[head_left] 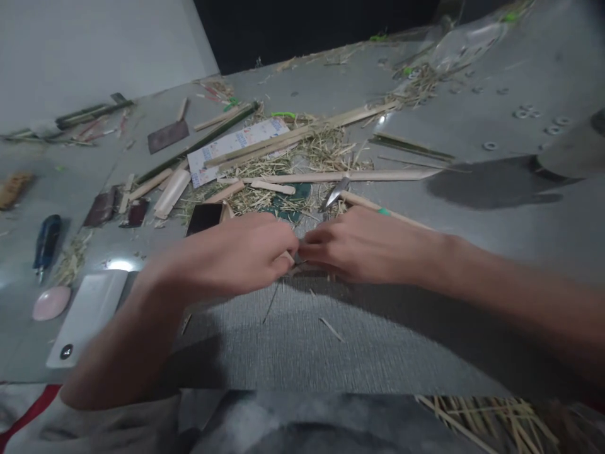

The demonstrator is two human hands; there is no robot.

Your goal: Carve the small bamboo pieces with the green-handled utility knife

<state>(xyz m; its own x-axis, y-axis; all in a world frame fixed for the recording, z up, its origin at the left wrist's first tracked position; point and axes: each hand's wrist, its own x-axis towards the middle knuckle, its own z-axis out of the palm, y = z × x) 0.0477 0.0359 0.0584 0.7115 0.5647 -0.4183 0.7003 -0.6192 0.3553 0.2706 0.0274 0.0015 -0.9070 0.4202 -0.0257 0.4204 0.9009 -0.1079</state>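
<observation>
My left hand [241, 252] is closed, its fingertips pinching a small pale piece [287, 257] that looks like a wood or bamboo sliver. Close beside it, my right hand [359, 246] is closed too, with its fingertips almost touching the left ones; what it grips is too small and hidden to make out. Just beyond the right fingers lies a metal blade [334, 194] at the end of a light wooden stick [387, 213]. A dark flat block [204, 218] sits beyond the left hand.
Shavings [326, 148], long bamboo strips [387, 174] and a printed card [236, 148] spread across the grey table. At left are a dark-handled tool [47, 243], a white box [89, 315] and a pink oval [51, 302]. Metal rings [489, 145] lie at right.
</observation>
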